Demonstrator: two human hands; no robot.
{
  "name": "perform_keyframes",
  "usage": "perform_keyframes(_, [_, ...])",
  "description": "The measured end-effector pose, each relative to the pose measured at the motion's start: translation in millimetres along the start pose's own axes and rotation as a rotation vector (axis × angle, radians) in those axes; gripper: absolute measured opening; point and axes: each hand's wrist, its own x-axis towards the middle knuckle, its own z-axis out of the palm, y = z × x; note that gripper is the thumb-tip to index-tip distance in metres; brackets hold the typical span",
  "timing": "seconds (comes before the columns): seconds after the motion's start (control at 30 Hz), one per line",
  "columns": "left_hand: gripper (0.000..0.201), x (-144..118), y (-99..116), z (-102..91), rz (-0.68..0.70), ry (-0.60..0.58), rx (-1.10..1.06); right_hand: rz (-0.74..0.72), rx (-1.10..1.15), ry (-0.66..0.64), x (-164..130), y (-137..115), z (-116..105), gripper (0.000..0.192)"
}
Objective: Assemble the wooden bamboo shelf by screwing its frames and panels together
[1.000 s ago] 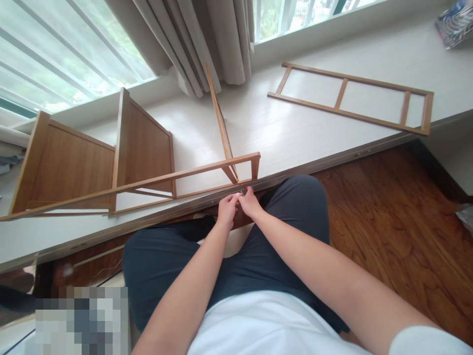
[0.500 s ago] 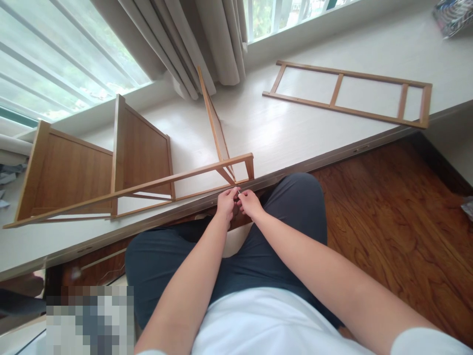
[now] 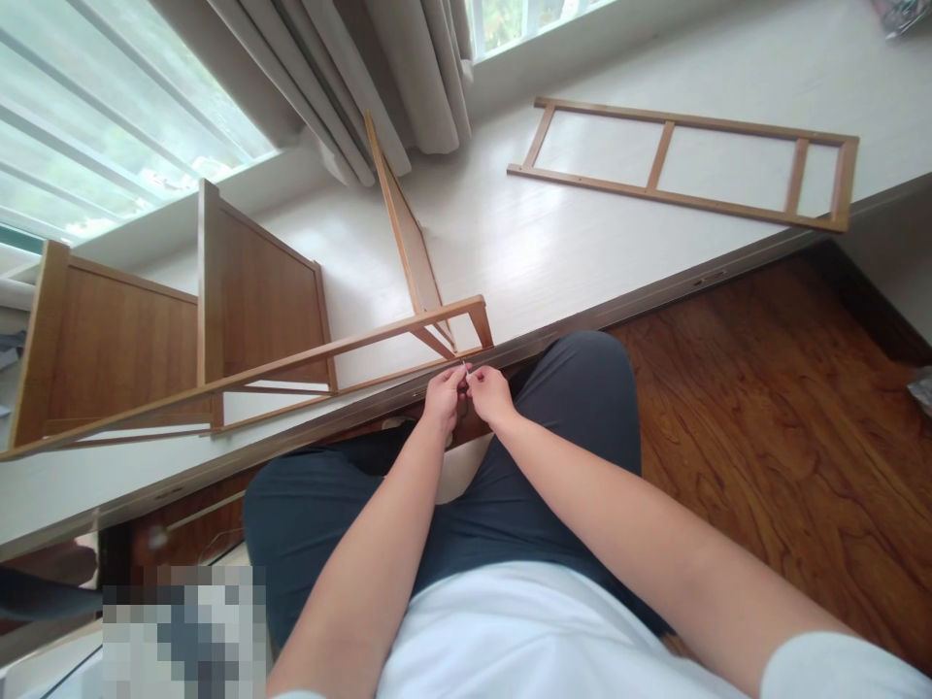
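Observation:
In front of my lap, at the front edge of the sill, both hands meet fingertip to fingertip. My left hand (image 3: 443, 396) and my right hand (image 3: 489, 394) are closed in a pinch around a small thin pin-like piece (image 3: 464, 366), too small to name more exactly. Just beyond them stands a wooden rack (image 3: 313, 353), lying on its side, with upright panels joined to a long frame. Its right end (image 3: 478, 316) is nearest my fingers, apart from them.
A ladder-like wooden side frame (image 3: 659, 165) lies flat on the white window sill (image 3: 510, 252), right of the rack. Behind hang grey curtains (image 3: 408, 78). A plastic-wrapped item (image 3: 901, 15) sits at the far right. Wooden floor (image 3: 743, 388) lies below, right of my knee.
The view has shifted slightly, so the rack and side frame appear a little further left and up. My hands stay together, and the thin piece now points more upright.

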Motion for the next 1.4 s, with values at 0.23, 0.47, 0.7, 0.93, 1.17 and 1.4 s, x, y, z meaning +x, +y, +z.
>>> perform_keyframes(0.23, [0.043, -1.2, -2.4, 0.6, -0.021, 0.000, -0.048, 0.007, -0.010, -0.032, -3.8, -6.5, -4.5, 0.018])
perform_keyframes(0.47, [0.044, -4.0, -1.6, 0.8, -0.005, 0.017, -0.060, -0.008, -0.017, -0.033, -4.1, -8.0, -5.8, 0.017])
perform_keyframes(0.7, [0.038, -3.2, -0.3, 4.2, -0.006, 0.019, -0.096, -0.039, -0.013, -0.008, -1.5, -3.4, -3.4, 0.017])
perform_keyframes(0.93, [0.034, -1.1, 2.6, 9.1, -0.014, 0.045, -0.101, 0.157, 0.205, -0.064, 4.7, 6.8, 3.1, 0.019])
perform_keyframes(1.17, [0.032, -0.2, 3.9, 9.8, -0.031, 0.019, -0.119, 0.276, 0.346, -0.153, 1.4, 0.2, 3.0, 0.026])
perform_keyframes(1.4, [0.034, 0.1, 4.0, 7.8, -0.034, 0.001, -0.148, 0.360, 0.413, -0.259, -1.5, -12.6, -2.1, 0.030])
